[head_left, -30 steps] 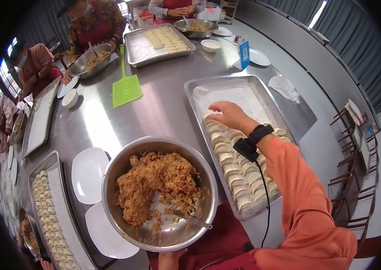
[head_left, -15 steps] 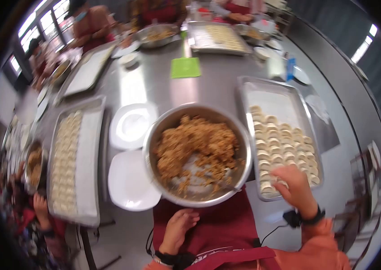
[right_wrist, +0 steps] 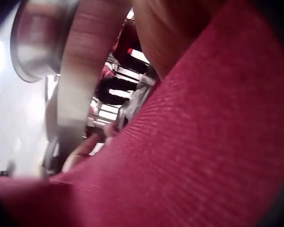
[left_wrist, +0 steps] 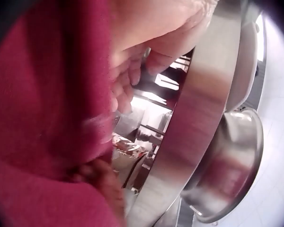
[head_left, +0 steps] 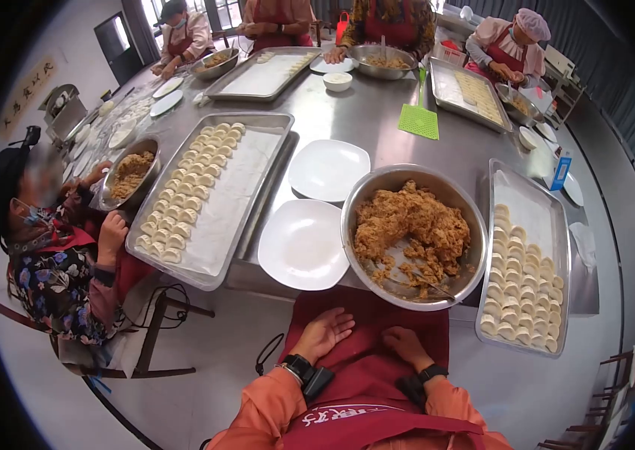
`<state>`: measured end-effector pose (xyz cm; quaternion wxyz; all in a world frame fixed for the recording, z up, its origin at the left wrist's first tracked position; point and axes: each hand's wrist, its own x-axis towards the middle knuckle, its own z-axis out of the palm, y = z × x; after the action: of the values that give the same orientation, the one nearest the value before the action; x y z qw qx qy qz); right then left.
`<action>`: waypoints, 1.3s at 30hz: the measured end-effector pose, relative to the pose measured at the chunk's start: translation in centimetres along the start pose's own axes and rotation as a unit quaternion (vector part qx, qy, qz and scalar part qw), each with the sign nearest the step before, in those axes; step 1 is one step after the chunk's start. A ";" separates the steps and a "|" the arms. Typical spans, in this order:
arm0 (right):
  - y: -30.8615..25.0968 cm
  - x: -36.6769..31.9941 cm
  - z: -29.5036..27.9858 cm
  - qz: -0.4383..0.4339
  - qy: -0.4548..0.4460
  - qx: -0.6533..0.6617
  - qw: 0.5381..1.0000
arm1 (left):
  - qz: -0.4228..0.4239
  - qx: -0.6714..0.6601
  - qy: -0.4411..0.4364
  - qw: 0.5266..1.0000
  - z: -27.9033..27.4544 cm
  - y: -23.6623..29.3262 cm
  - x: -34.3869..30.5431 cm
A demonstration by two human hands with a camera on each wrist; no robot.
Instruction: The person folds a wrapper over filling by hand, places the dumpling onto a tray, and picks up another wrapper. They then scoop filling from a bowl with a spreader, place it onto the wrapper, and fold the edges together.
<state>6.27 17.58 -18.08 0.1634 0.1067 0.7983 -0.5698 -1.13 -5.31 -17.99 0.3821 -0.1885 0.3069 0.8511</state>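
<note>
My left hand (head_left: 325, 332) lies palm up with loose fingers in front of the red apron (head_left: 366, 375), holding nothing. Close to its right, my right hand (head_left: 407, 346) rests against the apron, its fingers loosely bent and partly hidden. Just beyond both hands, a steel bowl (head_left: 350, 259) of brown minced filling (head_left: 411, 225) stands at the table edge, with a spoon handle (head_left: 437, 286) inside. To the right, a metal tray (head_left: 527, 180) bears rows of folded dumplings (head_left: 516, 292). Both wrist views are largely filled by apron cloth and the table's steel edge (left_wrist: 194, 109).
Two white plates (head_left: 302, 244) (head_left: 330, 171) stand left of the bowl. Further left lies another dumpling tray (head_left: 231, 217), with a seated person (head_left: 62, 262) beside it. Across the table are a green fly swatter (head_left: 418, 121), more trays and several people in aprons.
My right hand has left the dumpling tray and come back to the apron. The left hand has come from the bowl's near side to the apron, and the view has swung left.
</note>
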 end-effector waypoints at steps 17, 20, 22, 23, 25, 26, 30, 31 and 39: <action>-0.5 0.0 0.7 -0.116 0.078 -0.139 0.980 | -0.008 0.060 -0.035 0.998 -0.6 -0.5 0.5; 0.5 0.6 0.5 -0.106 0.074 -0.121 0.984 | 0.003 0.064 -0.024 0.998 -0.3 -0.3 0.0; 2.4 1.3 0.5 -0.093 0.075 -0.105 0.987 | 0.006 0.067 -0.019 0.998 0.0 -0.3 0.0; 2.2 1.2 0.2 -0.078 0.075 -0.088 0.990 | 0.005 0.064 -0.015 0.998 -0.1 -0.4 0.1; 1.9 0.9 0.1 -0.094 0.085 -0.107 0.986 | 0.000 0.065 -0.020 0.998 -0.2 -0.6 0.4; 1.6 0.6 -0.1 -0.109 0.087 -0.124 0.983 | 0.002 0.061 -0.018 0.998 -0.2 -0.7 0.3; 2.1 0.8 -0.3 -0.036 0.066 -0.034 0.997 | -0.001 0.068 -0.012 0.998 0.0 -0.6 0.1; 2.2 0.8 -0.1 -0.034 0.074 -0.032 0.996 | -0.007 0.072 -0.016 0.997 0.1 -0.5 0.0; 2.3 1.5 0.0 -0.059 0.071 -0.043 0.995 | -0.012 0.137 -0.030 0.990 0.9 -0.7 -0.4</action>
<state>5.75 18.28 -20.69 0.0769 0.0929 0.8366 -0.5343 -0.41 -4.57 -17.39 0.4238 -0.1123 0.4069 0.8014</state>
